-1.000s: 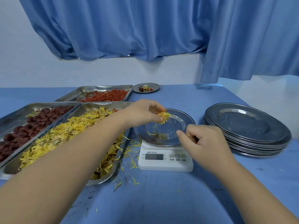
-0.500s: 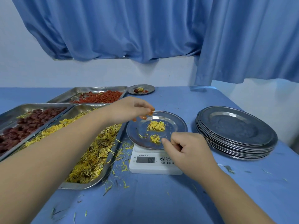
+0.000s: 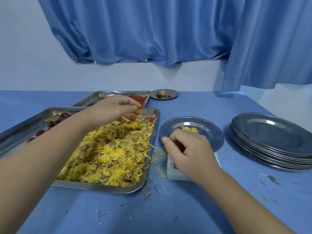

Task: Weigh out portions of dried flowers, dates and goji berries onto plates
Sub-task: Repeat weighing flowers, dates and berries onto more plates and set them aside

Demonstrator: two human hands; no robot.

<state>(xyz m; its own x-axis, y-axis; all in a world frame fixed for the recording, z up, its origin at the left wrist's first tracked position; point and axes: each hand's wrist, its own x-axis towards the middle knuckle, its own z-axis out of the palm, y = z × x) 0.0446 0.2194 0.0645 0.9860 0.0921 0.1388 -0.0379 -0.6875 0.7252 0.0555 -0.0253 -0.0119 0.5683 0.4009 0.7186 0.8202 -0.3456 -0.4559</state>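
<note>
Nearest, at 1 o'clock, the right hand (image 3: 187,149) curled over the near rim of the plate (image 3: 213,137) on the scale (image 3: 173,174), probably steadying it; any pinch was hidden. Farther, at 11 o'clock, the left hand (image 3: 114,108) pointed bent fingers (image 3: 132,117) down at the dried flowers (image 3: 109,154) in the tray (image 3: 101,185), likely for more; a grip couldn't be told.

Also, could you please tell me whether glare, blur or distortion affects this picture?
Head view: soft, even light, with small glare spots on the stack of plates and the weighing plate; head view: the left hand looks slightly motion-blurred; head view: the wide-angle lens stretches the picture's lower corners.
</note>
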